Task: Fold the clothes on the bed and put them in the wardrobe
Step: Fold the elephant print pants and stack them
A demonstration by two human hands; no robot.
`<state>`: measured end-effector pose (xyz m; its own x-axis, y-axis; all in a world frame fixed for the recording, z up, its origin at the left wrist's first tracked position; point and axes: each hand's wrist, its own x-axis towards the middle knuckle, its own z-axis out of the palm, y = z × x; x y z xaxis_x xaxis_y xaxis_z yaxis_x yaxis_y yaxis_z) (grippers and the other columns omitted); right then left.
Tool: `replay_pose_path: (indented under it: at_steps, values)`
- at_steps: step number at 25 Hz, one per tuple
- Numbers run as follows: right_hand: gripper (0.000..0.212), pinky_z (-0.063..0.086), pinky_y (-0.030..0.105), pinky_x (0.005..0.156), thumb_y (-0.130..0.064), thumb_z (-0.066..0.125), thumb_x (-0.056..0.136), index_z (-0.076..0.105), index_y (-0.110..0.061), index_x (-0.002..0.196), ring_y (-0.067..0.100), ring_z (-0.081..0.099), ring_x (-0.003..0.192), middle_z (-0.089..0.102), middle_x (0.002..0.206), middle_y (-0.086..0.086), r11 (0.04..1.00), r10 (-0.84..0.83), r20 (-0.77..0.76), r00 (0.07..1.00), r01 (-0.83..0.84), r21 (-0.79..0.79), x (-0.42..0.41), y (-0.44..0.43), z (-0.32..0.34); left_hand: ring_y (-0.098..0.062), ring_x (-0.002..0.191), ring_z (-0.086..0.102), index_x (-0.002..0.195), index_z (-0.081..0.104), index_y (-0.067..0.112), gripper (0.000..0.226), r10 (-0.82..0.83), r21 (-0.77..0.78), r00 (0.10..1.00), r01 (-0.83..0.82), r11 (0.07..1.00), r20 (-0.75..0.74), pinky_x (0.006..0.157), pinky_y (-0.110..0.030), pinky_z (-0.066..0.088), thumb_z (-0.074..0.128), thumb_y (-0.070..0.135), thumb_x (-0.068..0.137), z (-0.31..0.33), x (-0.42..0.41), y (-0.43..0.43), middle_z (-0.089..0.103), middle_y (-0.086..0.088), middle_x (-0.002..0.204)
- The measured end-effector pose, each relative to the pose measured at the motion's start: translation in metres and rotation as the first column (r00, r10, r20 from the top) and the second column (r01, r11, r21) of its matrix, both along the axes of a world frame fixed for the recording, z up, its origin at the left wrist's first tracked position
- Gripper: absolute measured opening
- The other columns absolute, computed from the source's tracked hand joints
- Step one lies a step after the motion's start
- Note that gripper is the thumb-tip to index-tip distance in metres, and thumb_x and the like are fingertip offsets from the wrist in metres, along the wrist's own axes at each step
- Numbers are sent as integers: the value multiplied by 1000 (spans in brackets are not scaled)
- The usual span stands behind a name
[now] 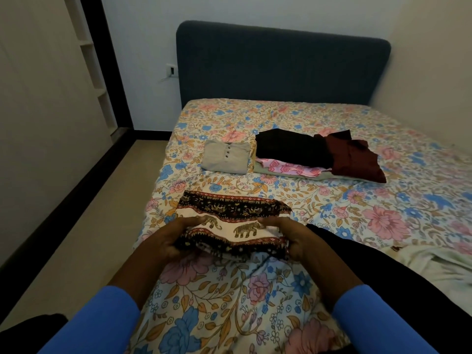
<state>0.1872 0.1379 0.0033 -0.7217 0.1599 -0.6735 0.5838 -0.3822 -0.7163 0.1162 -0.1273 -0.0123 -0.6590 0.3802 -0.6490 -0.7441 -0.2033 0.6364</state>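
Clamped at its near corners by left hand (169, 241) and right hand (293, 241), the elephant-print garment (233, 217) seems light, limp, best supported underneath

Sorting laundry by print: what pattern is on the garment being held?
Elephants with red-and-black ornamental bands on cream, on the elephant-print garment; head view.

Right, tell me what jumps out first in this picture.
The elephant-print garment, gripped at its near corners by the left hand and right hand, low in the middle. Behind it on the floral bedsheet lie a folded grey shirt and a stack topped by black and maroon clothes.
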Motion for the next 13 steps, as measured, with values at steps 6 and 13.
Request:
replay_pose_path:
  at_steps: [6,13]
  values:
    - [28,65,51,70,-6,67,92,66,2,119,37,74,81,75,104,24,990,78,-49,996,-83,-115,4,-12,5,-36,104,66,122,64,2,32,15,44,996,-11,999,-93,100,-51,54,58,17,94,29,-2,24,71,-22,107]
    - [25,60,37,47,-10,58,98,66,3,118,29,72,58,74,84,19,973,-139,-300,944,75,-217,-17,49,67,-24,72,69,104,67,0,19,65,246,965,0,969,-254,62,-34,63,55,8,93,82,-36,82,71,-16,87]
